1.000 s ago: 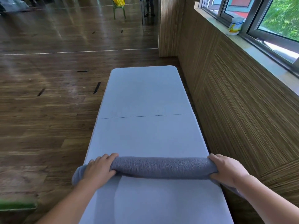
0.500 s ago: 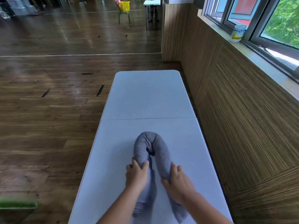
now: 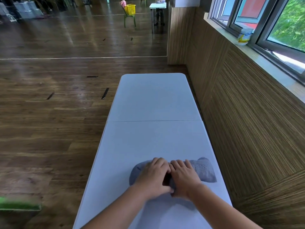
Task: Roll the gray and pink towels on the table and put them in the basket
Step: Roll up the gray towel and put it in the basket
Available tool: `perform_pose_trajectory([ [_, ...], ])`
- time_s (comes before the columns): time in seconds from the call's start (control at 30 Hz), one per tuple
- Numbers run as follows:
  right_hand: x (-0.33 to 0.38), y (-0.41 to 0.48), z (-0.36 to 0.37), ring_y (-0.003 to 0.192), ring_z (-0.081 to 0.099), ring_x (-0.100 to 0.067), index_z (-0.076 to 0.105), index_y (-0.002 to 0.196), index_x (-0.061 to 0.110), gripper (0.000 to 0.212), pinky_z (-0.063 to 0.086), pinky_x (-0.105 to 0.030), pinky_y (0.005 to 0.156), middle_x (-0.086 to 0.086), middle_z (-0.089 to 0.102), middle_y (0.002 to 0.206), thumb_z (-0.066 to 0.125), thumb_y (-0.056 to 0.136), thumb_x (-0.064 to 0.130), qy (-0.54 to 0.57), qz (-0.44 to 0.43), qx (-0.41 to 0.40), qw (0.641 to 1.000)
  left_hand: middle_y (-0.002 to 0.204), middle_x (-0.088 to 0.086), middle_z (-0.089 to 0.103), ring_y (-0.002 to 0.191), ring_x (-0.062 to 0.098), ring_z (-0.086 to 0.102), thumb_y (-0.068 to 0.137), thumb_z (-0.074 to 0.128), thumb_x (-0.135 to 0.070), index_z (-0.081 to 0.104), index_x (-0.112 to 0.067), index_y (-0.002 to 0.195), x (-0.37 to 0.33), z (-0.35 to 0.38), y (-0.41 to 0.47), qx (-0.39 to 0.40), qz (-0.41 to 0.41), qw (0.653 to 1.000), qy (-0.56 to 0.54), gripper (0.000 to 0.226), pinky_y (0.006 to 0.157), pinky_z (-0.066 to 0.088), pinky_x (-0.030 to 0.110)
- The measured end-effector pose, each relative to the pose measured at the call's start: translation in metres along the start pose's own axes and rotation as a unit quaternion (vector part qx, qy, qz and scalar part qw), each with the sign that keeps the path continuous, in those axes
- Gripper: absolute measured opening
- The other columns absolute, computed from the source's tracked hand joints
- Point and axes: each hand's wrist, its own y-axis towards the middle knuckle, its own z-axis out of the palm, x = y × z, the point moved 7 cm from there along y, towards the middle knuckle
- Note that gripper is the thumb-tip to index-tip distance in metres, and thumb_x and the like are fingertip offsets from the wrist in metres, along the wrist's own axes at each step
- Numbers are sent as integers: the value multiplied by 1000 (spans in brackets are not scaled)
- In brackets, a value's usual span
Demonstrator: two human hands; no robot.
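Note:
The gray towel (image 3: 203, 171) lies as a thick bundle across the near part of the white table (image 3: 155, 100). Side by side on top of its middle are my left hand (image 3: 152, 175) and my right hand (image 3: 183, 176), fingers curved over the roll and thumbs tucked at its near side. Towel ends stick out to the left and right of my hands. A yellow basket (image 3: 130, 9) sits on a green chair far across the room, with something pink (image 3: 123, 2) at its rim. No pink towel lies on the table.
A wood-panelled wall (image 3: 247, 121) runs close along the table's right edge, under a window sill holding a white tub (image 3: 244, 37). Dark wooden floor (image 3: 49, 104) spreads to the left. Another small table (image 3: 157, 5) stands at the far end.
The long gray roll was bent in half away from me, then brought down into a short bundle lying crosswise. My hands moved from its ends to the middle, side by side.

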Motion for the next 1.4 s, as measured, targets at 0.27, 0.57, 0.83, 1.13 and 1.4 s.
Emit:
perform_pose_trajectory([
  [0.27,-41,-23,-3,128,38,-25,10,152,38,120,33,-46,103,7,35,141,57,47,72,12,18,55,998,163,-12,11,148,17,12,55,70,-76,6,-41,156,48,9,-15,99,-80,986,110,124,119,20,47],
  [0.57,-56,-34,5,111,42,-25,11,150,35,107,50,-36,82,3,37,127,67,60,48,87,78,85,990,152,-13,14,131,25,26,61,66,-49,1,-50,151,47,8,-34,114,-140,979,89,111,93,50,44],
  [0.83,-49,-18,-77,110,46,-22,21,141,39,90,45,-33,74,6,43,119,63,63,49,66,38,1,997,144,-16,22,125,22,30,65,62,-47,9,-53,149,38,-70,-42,15,-165,981,97,100,91,48,42],
  [1.13,45,14,-172,108,46,-19,23,138,46,86,49,-35,76,10,45,116,60,61,52,29,-41,-74,996,136,-21,26,119,17,32,64,62,-51,14,-55,147,68,-166,-127,-95,-213,967,105,97,83,49,37],
  [1.4,264,51,-169,109,47,-17,23,140,48,90,47,-32,76,10,46,117,61,60,55,28,-153,-55,986,138,-23,28,119,18,36,61,61,-51,14,-58,145,175,-202,-319,-140,-297,939,99,96,84,51,39],
])
